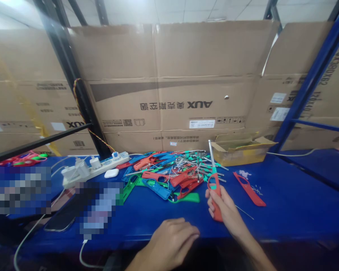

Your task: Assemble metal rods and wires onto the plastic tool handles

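My right hand (220,205) is wrapped round the orange-red handle of a gas lighter (215,180), held upright with its metal tube pointing up and a teal collar at the tube's base. Nearer the table's front edge is my left hand (173,241), back upward, fingers curled in; whatever lies under them is hidden. Beyond both hands spreads a pile of lighter parts (183,177): red, blue and green handle shells, metal tubes, teal pieces and white wires. To the right of my right hand lies a red handle shell (251,190), with small whitish pieces (257,189) beside it.
A thin metal rod (245,212) lies by my right wrist. Behind stands an open yellow-taped carton (240,152) against cardboard sheets (169,86). On the left are a power strip (96,169), a white earphone case (111,173), a dark phone (64,214) and cables.
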The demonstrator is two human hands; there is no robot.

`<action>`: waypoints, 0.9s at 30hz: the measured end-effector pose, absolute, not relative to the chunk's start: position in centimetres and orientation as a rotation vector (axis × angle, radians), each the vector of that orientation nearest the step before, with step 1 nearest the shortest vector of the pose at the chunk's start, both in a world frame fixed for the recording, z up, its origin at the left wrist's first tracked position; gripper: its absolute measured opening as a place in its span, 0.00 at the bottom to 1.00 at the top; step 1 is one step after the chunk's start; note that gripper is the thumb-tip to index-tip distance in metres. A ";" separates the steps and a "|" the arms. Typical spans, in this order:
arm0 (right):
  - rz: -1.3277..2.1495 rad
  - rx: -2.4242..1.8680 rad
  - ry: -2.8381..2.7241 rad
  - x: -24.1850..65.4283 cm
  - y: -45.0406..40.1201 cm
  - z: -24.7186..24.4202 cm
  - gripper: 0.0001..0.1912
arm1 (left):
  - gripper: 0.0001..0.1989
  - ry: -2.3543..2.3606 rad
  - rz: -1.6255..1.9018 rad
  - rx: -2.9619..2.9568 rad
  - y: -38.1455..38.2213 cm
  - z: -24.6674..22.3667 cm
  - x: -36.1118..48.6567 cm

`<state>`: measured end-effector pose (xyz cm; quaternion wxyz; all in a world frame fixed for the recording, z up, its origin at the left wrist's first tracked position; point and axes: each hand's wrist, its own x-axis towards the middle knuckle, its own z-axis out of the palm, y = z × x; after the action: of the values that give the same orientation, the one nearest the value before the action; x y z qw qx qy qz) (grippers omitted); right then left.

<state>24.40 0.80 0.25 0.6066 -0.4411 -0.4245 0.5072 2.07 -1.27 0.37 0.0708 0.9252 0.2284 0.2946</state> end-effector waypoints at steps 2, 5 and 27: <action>1.168 -1.019 -0.963 24.4 0.7 0.4 0.24 | 0.10 0.684 0.889 2.777 -1.3 0.3 2.1; 1.203 -0.981 -0.927 24.5 0.4 0.6 0.23 | 0.10 0.694 0.870 2.762 -1.2 0.2 2.1; 1.367 -0.892 -0.694 25.3 0.1 1.6 0.18 | 0.11 0.689 0.862 2.803 -1.2 0.3 2.0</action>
<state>25.26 0.14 1.55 0.6318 -0.3898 -0.3033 0.5974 2.03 -1.23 0.27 0.0647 0.9285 0.2283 0.2855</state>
